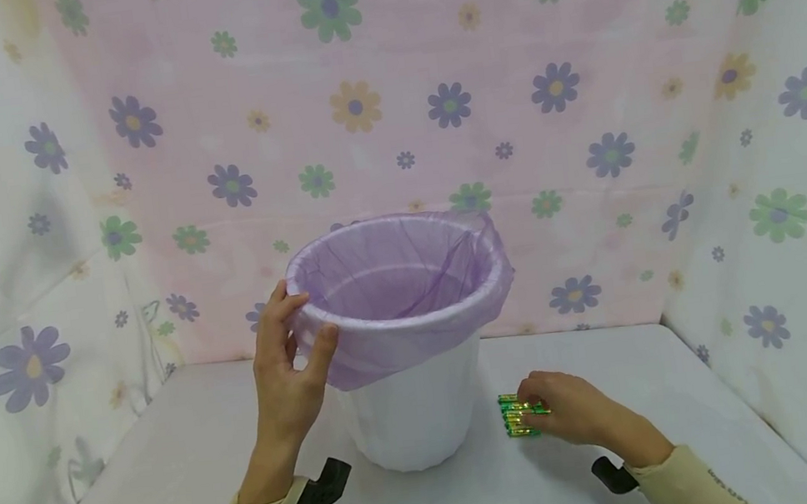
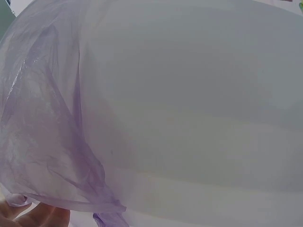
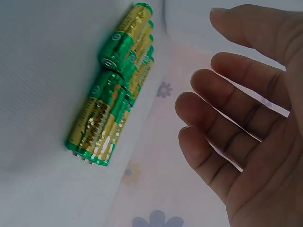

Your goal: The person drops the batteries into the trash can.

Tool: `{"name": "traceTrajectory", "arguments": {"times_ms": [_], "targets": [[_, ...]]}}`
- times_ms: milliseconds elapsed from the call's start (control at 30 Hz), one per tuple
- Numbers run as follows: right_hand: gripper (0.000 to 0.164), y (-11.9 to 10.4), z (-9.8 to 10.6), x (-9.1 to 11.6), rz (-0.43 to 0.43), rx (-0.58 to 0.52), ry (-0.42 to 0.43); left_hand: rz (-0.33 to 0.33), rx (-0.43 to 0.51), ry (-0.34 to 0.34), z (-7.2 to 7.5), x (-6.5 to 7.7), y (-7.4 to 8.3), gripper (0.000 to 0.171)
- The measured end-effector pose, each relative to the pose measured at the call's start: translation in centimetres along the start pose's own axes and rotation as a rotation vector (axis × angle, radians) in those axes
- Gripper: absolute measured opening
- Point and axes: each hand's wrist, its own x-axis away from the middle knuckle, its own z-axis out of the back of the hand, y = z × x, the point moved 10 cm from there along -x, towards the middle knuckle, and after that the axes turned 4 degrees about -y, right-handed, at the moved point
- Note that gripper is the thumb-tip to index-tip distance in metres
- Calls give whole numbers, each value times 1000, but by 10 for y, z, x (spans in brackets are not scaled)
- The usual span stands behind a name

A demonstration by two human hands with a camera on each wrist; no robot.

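Batteries (image 3: 110, 90) in green and gold lie clustered side by side on the table (image 1: 197, 479), just to the right of the white bin (image 1: 412, 419). We hold our right hand (image 1: 577, 409) near them, its fingers loosely bent, gripping nothing. With our left hand (image 1: 290, 392) we grip the bin at its top, thumb and fingers bent against the purple bag (image 1: 379, 357) folded over its edge.

The head view looks forward and down across the table (image 1: 171, 449); very close, the left-wrist view faces the trash bin's (image 1: 415, 410) outer wall; the right-wrist view shares the batteries (image 3: 97, 120), nearer.
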Motion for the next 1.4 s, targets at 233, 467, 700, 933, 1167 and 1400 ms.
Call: {"name": "traceTrajectory", "arguments": {"times_ms": [233, 467, 700, 933, 1167, 1400], "targets": [[27, 4, -17, -1, -22, 1, -65, -5, -9, -2, -1, 0, 1, 43], [30, 2, -27, -1, -11, -1, -89, -3, -10, 0, -1, 0, 1, 42], [22, 1, -36, -4, 16, 26, -110, -3, -17, 4, 1, -1, 1, 42], [20, 3, -39, -5, -3, 35, -112, 4, -9, 0, 1, 0, 0, 42], [20, 0, -41, -6, -5, 29, -103, -1, -10, 6, 2, 0, 1, 42], [22, 1, -46, -2, -32, -29, -150, 0, 4, 6, 1, 0, -1, 42]]}}
